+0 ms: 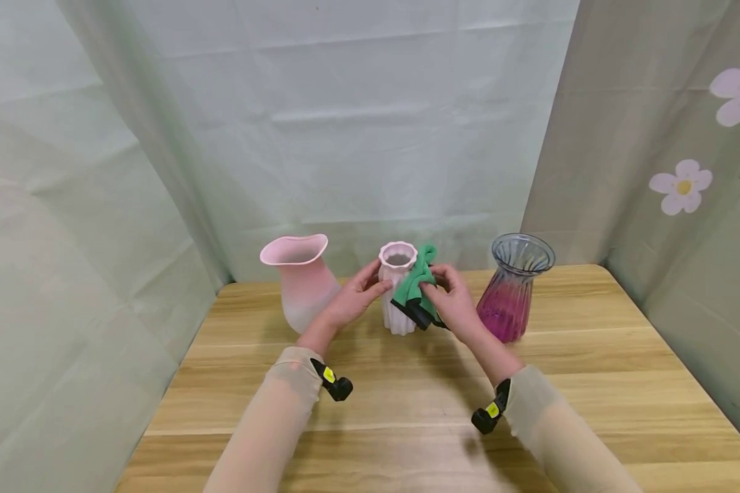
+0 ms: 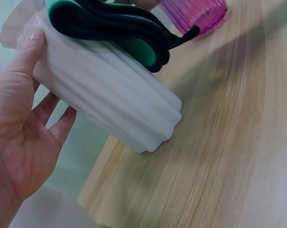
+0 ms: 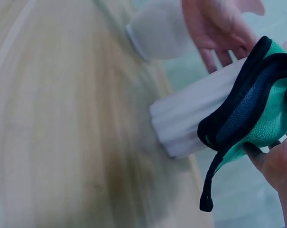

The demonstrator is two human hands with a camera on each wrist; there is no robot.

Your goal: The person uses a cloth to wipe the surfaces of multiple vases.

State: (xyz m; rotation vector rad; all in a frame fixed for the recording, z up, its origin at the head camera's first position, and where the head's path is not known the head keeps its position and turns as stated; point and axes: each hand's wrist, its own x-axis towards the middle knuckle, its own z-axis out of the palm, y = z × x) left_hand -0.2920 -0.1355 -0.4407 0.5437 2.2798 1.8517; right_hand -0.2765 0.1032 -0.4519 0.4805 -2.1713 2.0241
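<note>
In the head view a small white ribbed vase (image 1: 397, 320) with a scalloped rim stands upright on the table. My left hand (image 1: 353, 299) holds it near the neck from the left, with the thumb on the near side of the vase (image 2: 105, 85) and the fingers behind in the left wrist view. On the other side, my right hand (image 1: 458, 306) pinches a folded green cloth (image 1: 414, 282) with dark edging. That cloth (image 3: 278, 116) lies against the vase's upper right side, and its dark hanging loop shows in the right wrist view.
Left of the hands stands a pink-to-white vase (image 1: 305, 291) with a wide wavy mouth, partly behind the left wrist. A ribbed glass vase (image 1: 508, 298), blue above and magenta below, is close to the right forearm. The wooden table (image 1: 407, 424) ends at the curtain (image 1: 370, 137).
</note>
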